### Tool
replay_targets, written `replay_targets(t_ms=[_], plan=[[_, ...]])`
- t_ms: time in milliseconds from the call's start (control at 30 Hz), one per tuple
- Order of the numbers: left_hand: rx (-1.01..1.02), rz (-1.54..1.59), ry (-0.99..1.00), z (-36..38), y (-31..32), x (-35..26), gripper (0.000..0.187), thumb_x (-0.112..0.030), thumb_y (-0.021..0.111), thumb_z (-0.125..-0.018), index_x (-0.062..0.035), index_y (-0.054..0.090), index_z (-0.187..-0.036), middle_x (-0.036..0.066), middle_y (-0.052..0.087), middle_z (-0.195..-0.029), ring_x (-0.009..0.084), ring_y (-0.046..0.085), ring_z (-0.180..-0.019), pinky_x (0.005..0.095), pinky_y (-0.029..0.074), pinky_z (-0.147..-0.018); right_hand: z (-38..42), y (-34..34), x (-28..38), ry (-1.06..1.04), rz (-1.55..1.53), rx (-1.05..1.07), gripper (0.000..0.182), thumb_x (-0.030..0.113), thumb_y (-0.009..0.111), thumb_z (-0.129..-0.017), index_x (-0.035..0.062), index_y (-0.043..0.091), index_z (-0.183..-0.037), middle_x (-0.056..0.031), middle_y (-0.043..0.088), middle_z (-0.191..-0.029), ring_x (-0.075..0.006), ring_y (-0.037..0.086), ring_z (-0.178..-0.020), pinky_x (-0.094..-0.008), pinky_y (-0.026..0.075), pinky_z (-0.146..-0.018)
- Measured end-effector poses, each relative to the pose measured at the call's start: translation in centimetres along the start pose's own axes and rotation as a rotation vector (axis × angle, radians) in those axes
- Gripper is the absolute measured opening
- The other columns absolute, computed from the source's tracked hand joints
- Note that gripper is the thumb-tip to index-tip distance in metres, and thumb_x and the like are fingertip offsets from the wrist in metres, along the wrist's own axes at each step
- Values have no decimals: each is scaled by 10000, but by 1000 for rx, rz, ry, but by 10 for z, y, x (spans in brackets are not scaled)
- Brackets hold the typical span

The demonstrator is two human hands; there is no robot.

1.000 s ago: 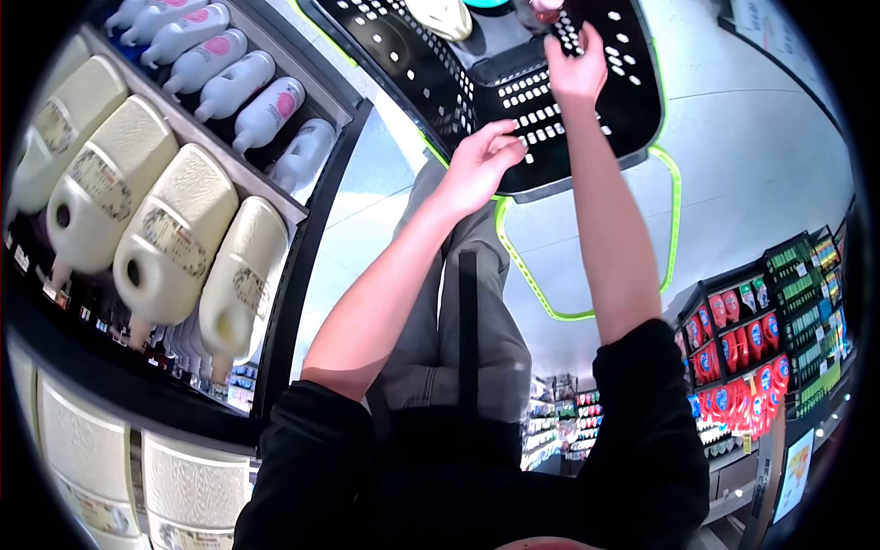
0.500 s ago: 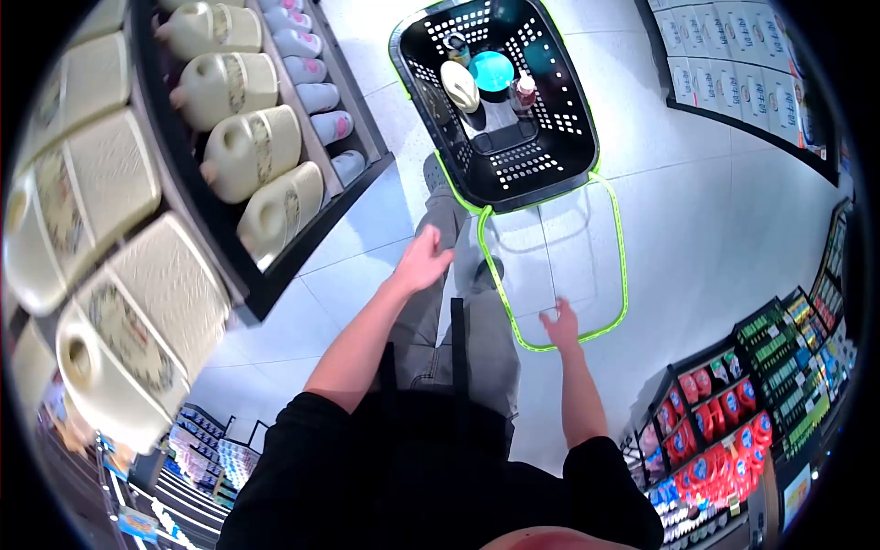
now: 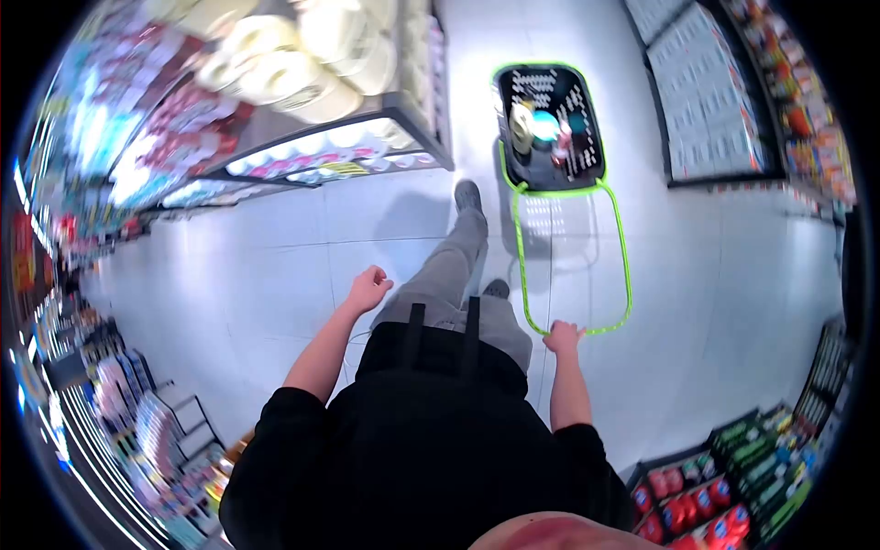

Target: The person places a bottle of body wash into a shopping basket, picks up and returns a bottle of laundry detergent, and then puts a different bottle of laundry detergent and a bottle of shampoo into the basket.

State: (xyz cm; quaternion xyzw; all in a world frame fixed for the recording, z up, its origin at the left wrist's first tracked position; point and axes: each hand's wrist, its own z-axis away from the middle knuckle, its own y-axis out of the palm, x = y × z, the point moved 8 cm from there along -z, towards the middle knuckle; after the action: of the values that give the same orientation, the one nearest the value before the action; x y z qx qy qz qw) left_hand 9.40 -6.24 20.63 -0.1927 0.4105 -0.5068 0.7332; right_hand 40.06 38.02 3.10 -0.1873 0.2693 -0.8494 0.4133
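A black basket (image 3: 555,185) with a bright green rim stands on the floor ahead, a little right of my legs. Inside it lie a cream bottle (image 3: 522,128), a round turquoise item (image 3: 544,126) and a reddish bottle (image 3: 564,142), all somewhat blurred. The long green handle (image 3: 627,266) slants back towards me, and my right hand (image 3: 563,336) is closed round its near end. My left hand (image 3: 370,288) hangs beside my left thigh, fingers loosely curled, touching nothing.
At the upper left a shelf unit (image 3: 401,103) carries large cream bottles (image 3: 316,92), its corner close to my forward foot. Stacked white cartons (image 3: 706,92) stand at the upper right. Red packs (image 3: 683,509) fill a rack at the lower right.
My right hand, open inside the handle loop before, now grips the handle's end. The basket appears farther ahead and smaller. The view has shifted, with the shelf bottles higher in it.
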Motion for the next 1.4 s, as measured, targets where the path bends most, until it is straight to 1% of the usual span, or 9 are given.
replay_targets(t_ms=[100, 433, 600, 700, 800, 900, 1067, 1167, 1400], plan=[[-25, 47, -141, 59, -15, 45, 347, -296, 724, -789, -28, 633, -989, 148, 700, -937, 265, 673, -903, 375, 532, -843, 39, -32, 7, 0, -25, -105, 284, 264, 702, -715, 135, 701, -968, -83, 698, -1067, -354, 567, -1151, -733, 126, -1105], [-208, 555, -643, 111, 2, 188, 308, -304, 695, -817, -50, 639, -983, 103, 666, -815, 215, 644, -618, 391, 506, -518, 88, -87, 60, -8, -104, -270, 684, 310, 740, -708, 44, 383, -1227, -202, 657, -1104, -401, 562, -1172, -728, 162, -1093], [-248, 832, -543, 116, 5, 171, 417, -431, 626, -884, -65, 655, -1082, 77, 683, -964, 219, 656, -770, 412, 499, -638, 80, -88, 84, 19, -59, -96, 617, 376, 775, -686, 78, 512, -1158, -145, 673, -1125, -361, 616, -1114, -695, 267, -1051], [-208, 891, -608, 135, -2, 164, 579, -563, 553, -909, -31, 715, -1068, 96, 707, -908, 158, 614, -637, 310, 438, -454, 73, -92, 88, -2, -87, -7, 517, 443, 796, -663, 81, 632, -995, -129, 692, -1085, -321, 638, -1091, -686, 338, -995], [-113, 1076, -620, 125, 26, 189, 872, -716, 245, -916, -4, 719, -1086, 169, 708, -1100, 255, 629, -893, 384, 488, -768, 71, -99, 88, -31, -42, 21, 579, 565, 780, -677, 93, 668, -992, -118, 684, -1134, -328, 621, -1131, -726, 300, -1021], [65, 1135, -643, 117, 56, 204, 876, -719, 176, -882, -94, 619, -1309, 110, 625, -1310, 331, 563, -1123, 595, 267, -1003, 71, -106, 89, -74, -31, 30, 660, 688, 731, -697, 114, 696, -1021, -112, 677, -1181, -343, 602, -1166, -753, 270, -1027], [-36, 1071, -721, 107, 55, 195, 812, -704, 275, -897, -96, 544, -1363, 150, 620, -1283, 328, 573, -1111, 606, 343, -958, 70, -138, 99, -142, -205, -84, 687, 688, 562, -840, 37, 687, -1018, -178, 714, -959, -354, 669, -1012, -508, 466, -958], [-107, 1014, -674, 97, 41, 172, 758, -667, 365, -916, -66, 550, -1338, 155, 662, -1184, 305, 631, -973, 561, 447, -851, 36, -137, 94, -223, -450, -59, 673, 649, 494, -885, 29, 694, -1056, -193, 698, -1107, -390, 642, -1073, -490, 455, -971], [-133, 938, -593, 65, 35, 121, 715, -653, 394, -925, -107, 506, -1374, 137, 625, -1270, 294, 616, -1078, 567, 407, -938, 86, -183, 133, -408, -204, -178, 728, 617, 701, -766, 27, 468, -1122, -241, 666, -986, -439, 639, -953, -501, 495, -809]])
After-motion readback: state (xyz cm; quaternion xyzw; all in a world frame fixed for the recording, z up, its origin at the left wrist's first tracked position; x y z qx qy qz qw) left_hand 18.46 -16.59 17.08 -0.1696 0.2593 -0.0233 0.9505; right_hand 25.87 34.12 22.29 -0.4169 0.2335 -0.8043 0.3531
